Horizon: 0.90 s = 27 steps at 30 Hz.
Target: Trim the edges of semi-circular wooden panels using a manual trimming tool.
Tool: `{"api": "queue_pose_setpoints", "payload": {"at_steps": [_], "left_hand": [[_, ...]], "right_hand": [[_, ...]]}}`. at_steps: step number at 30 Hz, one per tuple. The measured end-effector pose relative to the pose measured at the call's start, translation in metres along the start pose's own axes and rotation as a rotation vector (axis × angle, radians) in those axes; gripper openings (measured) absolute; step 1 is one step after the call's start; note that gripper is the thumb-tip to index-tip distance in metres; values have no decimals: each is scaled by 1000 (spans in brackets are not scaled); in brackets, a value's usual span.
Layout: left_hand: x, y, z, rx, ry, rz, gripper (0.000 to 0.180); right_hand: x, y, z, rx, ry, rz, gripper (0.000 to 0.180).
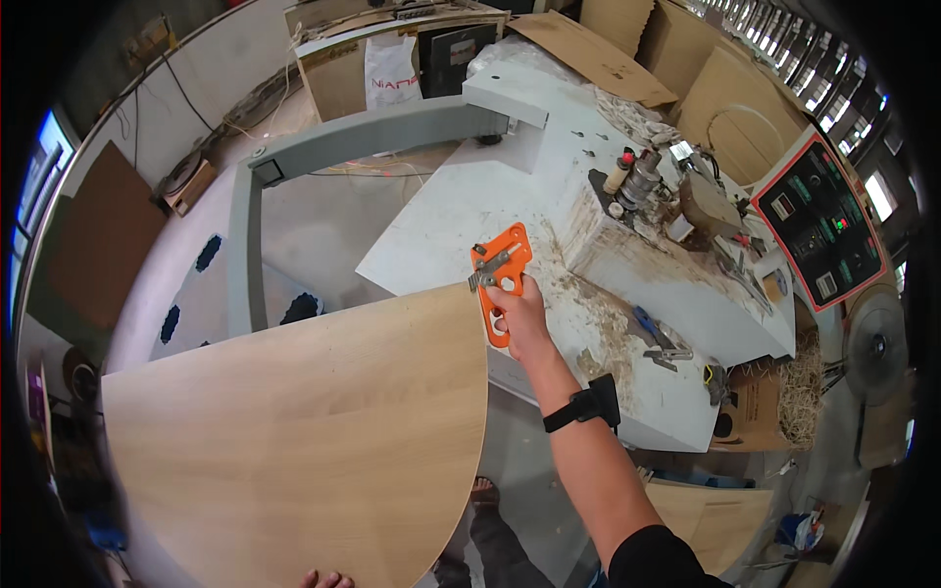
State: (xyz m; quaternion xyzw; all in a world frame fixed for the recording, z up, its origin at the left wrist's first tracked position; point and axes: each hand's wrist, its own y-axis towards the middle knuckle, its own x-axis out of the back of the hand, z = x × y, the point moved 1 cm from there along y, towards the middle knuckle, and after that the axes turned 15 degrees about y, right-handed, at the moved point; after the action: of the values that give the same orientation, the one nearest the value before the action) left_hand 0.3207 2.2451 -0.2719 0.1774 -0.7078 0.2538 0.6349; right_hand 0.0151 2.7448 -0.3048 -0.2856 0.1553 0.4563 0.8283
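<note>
My right hand [522, 321] is wrapped round an orange edge trimmer [509, 247] with metal fittings on its face. The trimmer sits at the far right corner of a large wood-grain panel [294, 421], where the straight far edge meets a rounded side. At the bottom of the picture, the fingers of my left hand [326, 580] bend onto the panel's face; the thumb and the rest of that hand are out of sight. A black band with a small box is strapped round my right forearm.
Beyond the panel stands a white machine table [431, 250] with a grey curved arm [382, 132]. Tools [667, 348] and a dirty motor unit [642, 181] lie to the right, near a red-framed control panel [823, 220]. A cardboard box [760, 402] and fan [875, 343] stand farther right.
</note>
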Motion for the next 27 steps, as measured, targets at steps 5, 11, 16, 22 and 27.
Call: {"api": "queue_pose_setpoints", "payload": {"at_steps": [5, 11, 16, 22, 27], "left_hand": [[-3, -1, 3, 6, -20, -4, 52], [2, 3, 7, -3, -40, 12, 51], [-2, -3, 7, -4, -46, -29, 49], [-1, -1, 6, -23, -42, -47, 49], [1, 0, 6, -24, -43, -41, 47]], "right_hand": [[-7, 19, 4, 30, -129, 18, 31], [-6, 21, 4, -13, -106, 24, 33], [-1, 15, -2, -23, -69, 104, 32], [3, 12, -6, 22, -46, 105, 30], [5, 10, -7, 34, -56, 102, 31]]}}
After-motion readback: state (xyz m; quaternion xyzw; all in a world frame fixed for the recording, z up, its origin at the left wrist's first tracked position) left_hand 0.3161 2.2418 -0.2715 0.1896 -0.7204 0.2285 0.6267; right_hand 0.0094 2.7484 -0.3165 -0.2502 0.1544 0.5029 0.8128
